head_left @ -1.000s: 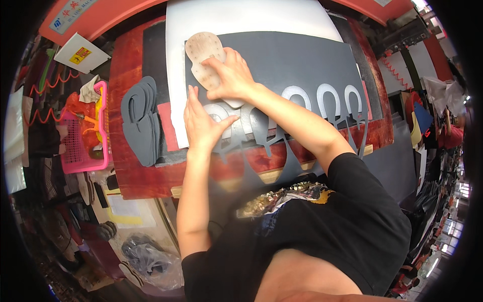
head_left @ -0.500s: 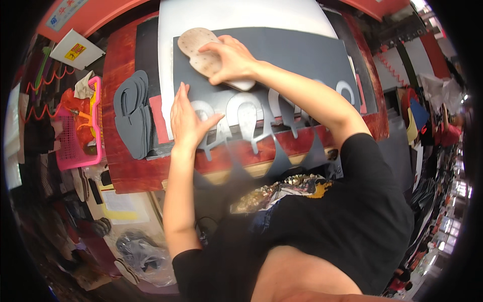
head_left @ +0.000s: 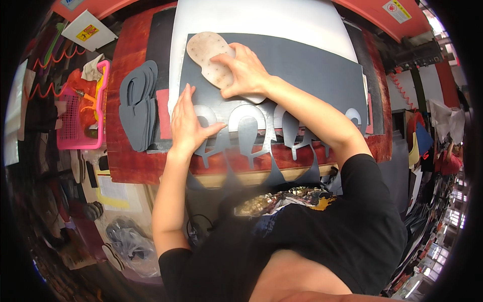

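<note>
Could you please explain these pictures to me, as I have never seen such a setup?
There is no robot here: a person works bare-handed. All pictures come from a head-worn fisheye camera looking down, so straight edges bend. On the red table lies a white board, and on it a dark grey sheet with cut-outs along its near edge. The right hand grips a pale, sole-shaped block over the sheet; the left hand is open at the sheet's left edge. Grey sole-shaped pieces are stacked to the left.

Bright centre; black rim; grey sheet blurred below
</note>
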A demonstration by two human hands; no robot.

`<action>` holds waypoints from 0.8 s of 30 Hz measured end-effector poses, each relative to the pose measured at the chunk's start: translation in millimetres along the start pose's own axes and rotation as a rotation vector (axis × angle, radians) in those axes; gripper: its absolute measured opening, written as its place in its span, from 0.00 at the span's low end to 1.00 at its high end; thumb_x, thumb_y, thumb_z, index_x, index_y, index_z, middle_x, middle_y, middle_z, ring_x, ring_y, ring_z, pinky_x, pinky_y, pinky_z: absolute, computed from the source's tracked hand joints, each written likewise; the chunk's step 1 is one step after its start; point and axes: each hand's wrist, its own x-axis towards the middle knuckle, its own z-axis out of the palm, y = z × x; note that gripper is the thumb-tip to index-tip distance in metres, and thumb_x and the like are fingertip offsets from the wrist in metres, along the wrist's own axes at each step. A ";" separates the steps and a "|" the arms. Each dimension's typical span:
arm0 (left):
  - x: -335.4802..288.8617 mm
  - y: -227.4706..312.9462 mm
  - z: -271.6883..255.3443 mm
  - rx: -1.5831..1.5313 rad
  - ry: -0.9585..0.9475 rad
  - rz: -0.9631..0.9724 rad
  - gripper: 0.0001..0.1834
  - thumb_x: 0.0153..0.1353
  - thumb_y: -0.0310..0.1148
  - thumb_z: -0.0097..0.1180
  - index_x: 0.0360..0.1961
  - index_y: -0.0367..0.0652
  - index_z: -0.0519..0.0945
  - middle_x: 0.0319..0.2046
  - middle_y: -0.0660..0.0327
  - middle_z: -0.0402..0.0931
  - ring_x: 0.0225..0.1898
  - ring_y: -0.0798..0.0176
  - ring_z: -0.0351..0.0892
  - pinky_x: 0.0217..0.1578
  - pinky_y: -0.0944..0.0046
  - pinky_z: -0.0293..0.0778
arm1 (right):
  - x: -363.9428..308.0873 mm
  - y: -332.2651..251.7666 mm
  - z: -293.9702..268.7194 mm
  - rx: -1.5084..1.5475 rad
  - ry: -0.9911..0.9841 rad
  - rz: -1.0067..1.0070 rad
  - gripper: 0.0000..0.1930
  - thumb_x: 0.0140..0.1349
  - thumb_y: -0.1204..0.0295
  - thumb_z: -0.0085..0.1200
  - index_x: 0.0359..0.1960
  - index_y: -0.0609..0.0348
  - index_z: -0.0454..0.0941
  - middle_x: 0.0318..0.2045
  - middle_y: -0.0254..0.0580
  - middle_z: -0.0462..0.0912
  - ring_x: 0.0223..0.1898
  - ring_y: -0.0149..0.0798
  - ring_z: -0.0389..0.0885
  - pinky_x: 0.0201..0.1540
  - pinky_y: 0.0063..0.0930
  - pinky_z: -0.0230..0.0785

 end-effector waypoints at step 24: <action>130.9 -41.6 49.1 -0.198 0.333 -0.087 0.20 0.70 0.31 0.41 0.59 0.35 0.72 0.52 0.47 0.76 0.55 0.46 0.70 0.58 0.53 0.62 | -110.4 19.6 -21.1 -0.002 0.225 0.031 0.31 0.46 0.57 0.68 0.50 0.63 0.76 0.30 0.43 0.74 0.30 0.46 0.76 0.32 0.38 0.70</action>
